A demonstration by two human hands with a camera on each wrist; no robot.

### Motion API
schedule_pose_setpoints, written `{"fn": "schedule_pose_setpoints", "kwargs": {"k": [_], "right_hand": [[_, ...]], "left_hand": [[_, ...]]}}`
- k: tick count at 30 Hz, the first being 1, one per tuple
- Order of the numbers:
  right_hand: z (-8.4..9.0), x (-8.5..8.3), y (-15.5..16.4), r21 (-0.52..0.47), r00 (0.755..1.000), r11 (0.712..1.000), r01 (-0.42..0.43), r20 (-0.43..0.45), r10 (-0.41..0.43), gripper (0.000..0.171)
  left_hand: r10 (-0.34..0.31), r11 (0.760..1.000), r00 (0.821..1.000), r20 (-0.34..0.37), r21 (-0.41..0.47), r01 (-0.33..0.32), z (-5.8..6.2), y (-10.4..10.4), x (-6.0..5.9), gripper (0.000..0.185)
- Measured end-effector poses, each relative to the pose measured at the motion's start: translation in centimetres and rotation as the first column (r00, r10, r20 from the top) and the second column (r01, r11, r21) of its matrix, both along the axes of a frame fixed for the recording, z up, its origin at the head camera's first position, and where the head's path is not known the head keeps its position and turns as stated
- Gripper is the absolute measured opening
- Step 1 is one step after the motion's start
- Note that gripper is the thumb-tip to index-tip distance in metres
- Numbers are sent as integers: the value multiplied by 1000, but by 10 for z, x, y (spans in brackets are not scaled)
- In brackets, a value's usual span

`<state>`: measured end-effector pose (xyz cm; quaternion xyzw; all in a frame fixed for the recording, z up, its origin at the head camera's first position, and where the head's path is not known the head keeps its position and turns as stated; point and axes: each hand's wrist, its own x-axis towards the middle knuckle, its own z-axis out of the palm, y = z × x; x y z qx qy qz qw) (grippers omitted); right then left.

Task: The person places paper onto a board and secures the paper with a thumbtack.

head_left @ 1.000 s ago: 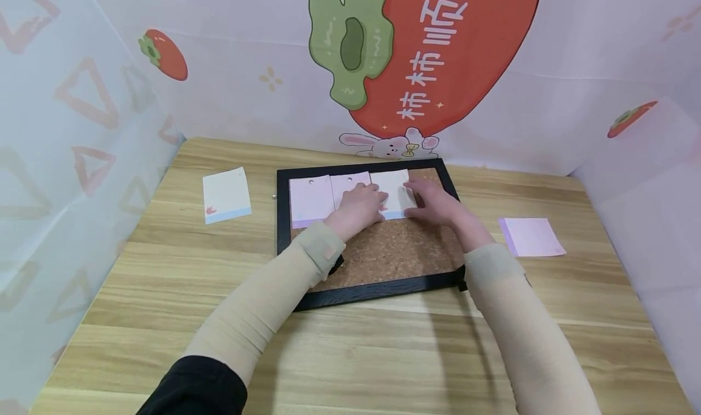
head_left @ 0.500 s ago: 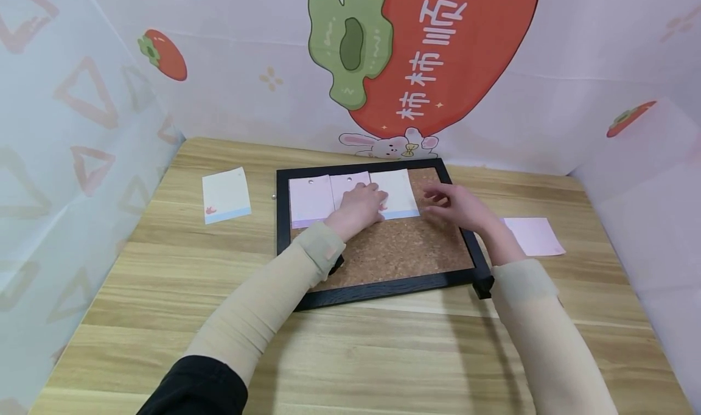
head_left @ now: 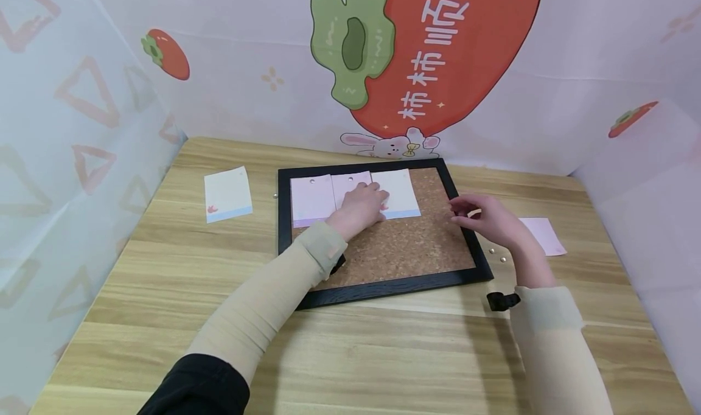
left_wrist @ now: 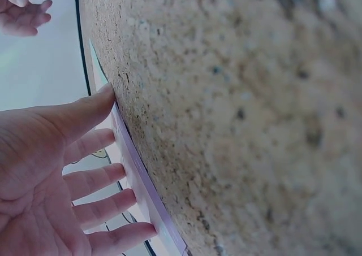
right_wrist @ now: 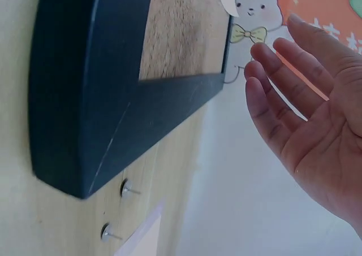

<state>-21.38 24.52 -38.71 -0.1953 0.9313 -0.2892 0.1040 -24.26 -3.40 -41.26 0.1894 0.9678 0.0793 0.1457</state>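
Note:
A black-framed corkboard [head_left: 405, 244] lies on the table. Along its top edge sit two pale pink notes [head_left: 312, 207], each with a tack near its top, and a white note [head_left: 400, 190] with a blue lower band. My left hand [head_left: 358, 205] rests on the notes, across the second pink one and the white one; in the left wrist view its fingers are spread. My right hand [head_left: 488, 219] hovers by the board's right frame, fingers loosely bent and holding nothing. Below it, two thumbtacks [right_wrist: 125, 188] lie points-up on the table.
Left of the board lies another white note [head_left: 228, 195] with a blue band, and a small tack [head_left: 275, 195] sits near the frame. A pink note [head_left: 543, 235] lies to the right, partly behind my right wrist. A printed cloth backdrop [head_left: 241, 98] rises behind the table.
My right hand has left the white note's right edge and moved right, to the frame. The two tacks by the frame have come into sight. My left hand has stayed in place.

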Motion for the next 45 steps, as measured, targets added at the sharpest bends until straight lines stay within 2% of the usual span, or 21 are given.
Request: {"fn": "schedule_pose_setpoints", "kwargs": {"k": [14, 18, 31, 39, 45], "right_hand": [[-5, 8, 32, -29, 999, 999, 34, 37, -33, 25], [-6, 10, 42, -28, 999, 999, 40, 25, -39, 21], [-16, 20, 73, 49, 991, 996, 75, 105, -80, 18], [-22, 24, 82, 82, 998, 997, 16, 58, -21, 9], [-23, 25, 83, 107, 993, 994, 20, 117, -33, 12]], "left_hand": [[-21, 999, 1000, -9, -24, 21, 2, 0, 1, 56], [-29, 999, 999, -12, -33, 29, 3, 0, 0, 55], [-25, 999, 1000, -14, -32, 25, 1, -1, 0, 54], [-31, 999, 999, -14, -38, 31, 1, 0, 0, 54], [-33, 999, 999, -11, -37, 33, 2, 0, 1, 54]]}}
